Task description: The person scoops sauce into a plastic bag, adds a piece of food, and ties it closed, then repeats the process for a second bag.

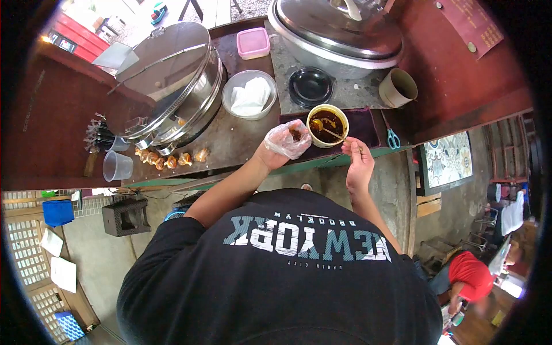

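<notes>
My left hand (280, 146) is wrapped round a clear plastic bag (289, 140) with something dark brown inside, close beside a pale tub. That tub (328, 125) holds dark sauce with bits floating in it and stands near the counter's front edge. Pinched in the fingers of my right hand (359, 156) is a thin stick-like handle (333, 134), which reaches into the sauce. A dark cloth (362, 127) lies under and beside the tub. Behind it sits a black plate (310, 86).
Left stand a large steel pot (178, 103), food pieces (171, 161) and a clear cup (118, 165). A container with white bags (249, 95), pink box (253, 43), lidded pot (339, 34), brown mug (398, 88) and scissors (393, 138) surround the work area. A person (470, 276) is lower right.
</notes>
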Action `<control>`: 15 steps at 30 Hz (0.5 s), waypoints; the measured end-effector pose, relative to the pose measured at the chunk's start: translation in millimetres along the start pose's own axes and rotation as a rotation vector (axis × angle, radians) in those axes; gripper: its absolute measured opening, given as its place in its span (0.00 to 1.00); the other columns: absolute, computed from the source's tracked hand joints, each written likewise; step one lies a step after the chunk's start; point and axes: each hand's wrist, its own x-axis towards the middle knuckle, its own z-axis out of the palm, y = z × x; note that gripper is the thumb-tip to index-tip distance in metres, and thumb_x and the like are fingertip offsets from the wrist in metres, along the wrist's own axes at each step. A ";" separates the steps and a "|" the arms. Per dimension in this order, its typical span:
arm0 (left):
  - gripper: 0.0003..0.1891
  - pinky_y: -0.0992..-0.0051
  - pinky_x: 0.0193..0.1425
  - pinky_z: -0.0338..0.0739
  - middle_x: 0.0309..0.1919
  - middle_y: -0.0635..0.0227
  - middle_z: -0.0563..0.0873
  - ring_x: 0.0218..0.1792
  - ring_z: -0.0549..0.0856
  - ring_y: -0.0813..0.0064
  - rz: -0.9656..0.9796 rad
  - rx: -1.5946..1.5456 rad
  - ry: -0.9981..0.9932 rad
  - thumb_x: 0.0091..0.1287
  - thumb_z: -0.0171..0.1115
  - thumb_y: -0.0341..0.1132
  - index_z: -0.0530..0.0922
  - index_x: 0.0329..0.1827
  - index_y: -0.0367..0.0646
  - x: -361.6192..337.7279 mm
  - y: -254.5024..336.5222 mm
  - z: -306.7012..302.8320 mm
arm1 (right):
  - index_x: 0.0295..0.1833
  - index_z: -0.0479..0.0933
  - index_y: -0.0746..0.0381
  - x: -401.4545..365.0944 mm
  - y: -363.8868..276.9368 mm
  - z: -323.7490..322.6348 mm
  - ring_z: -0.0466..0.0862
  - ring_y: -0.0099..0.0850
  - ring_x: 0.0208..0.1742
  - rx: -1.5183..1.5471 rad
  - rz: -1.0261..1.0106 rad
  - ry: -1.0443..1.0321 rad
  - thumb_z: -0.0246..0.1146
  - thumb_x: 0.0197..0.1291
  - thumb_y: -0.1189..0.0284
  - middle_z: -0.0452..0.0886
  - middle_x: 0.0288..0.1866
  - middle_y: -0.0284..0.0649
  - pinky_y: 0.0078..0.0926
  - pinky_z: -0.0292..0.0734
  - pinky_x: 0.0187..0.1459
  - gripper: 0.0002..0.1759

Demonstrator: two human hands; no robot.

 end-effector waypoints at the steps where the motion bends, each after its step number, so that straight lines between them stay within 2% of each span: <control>1: 0.14 0.63 0.57 0.75 0.43 0.59 0.80 0.47 0.80 0.62 -0.004 -0.010 0.008 0.67 0.54 0.36 0.76 0.50 0.37 0.0 0.0 1.1 | 0.48 0.77 0.67 0.3 4.4 0.1 0.79 0.24 0.38 0.016 0.008 -0.006 0.54 0.68 0.71 0.81 0.38 0.37 0.21 0.75 0.45 0.12; 8: 0.13 0.63 0.55 0.76 0.42 0.58 0.81 0.47 0.80 0.60 -0.051 -0.056 0.028 0.67 0.54 0.37 0.77 0.48 0.39 2.8 1.1 -4.8 | 0.48 0.76 0.69 0.9 5.7 -6.4 0.81 0.26 0.39 0.289 0.167 0.050 0.55 0.67 0.71 0.82 0.38 0.40 0.20 0.76 0.46 0.12; 14: 0.13 0.61 0.57 0.75 0.44 0.58 0.81 0.48 0.80 0.60 -0.019 -0.022 -0.021 0.67 0.54 0.37 0.78 0.49 0.40 0.2 0.9 -0.1 | 0.47 0.76 0.70 -1.3 -2.6 -9.9 0.80 0.25 0.38 0.301 0.194 0.090 0.54 0.67 0.71 0.81 0.37 0.40 0.21 0.76 0.46 0.12; 15: 0.14 0.61 0.59 0.74 0.44 0.59 0.80 0.48 0.79 0.61 -0.023 -0.014 -0.023 0.64 0.58 0.37 0.77 0.50 0.40 -0.5 1.4 0.6 | 0.47 0.76 0.70 -1.4 -1.3 -10.7 0.80 0.25 0.38 0.304 0.196 0.093 0.54 0.67 0.71 0.81 0.37 0.40 0.21 0.76 0.46 0.12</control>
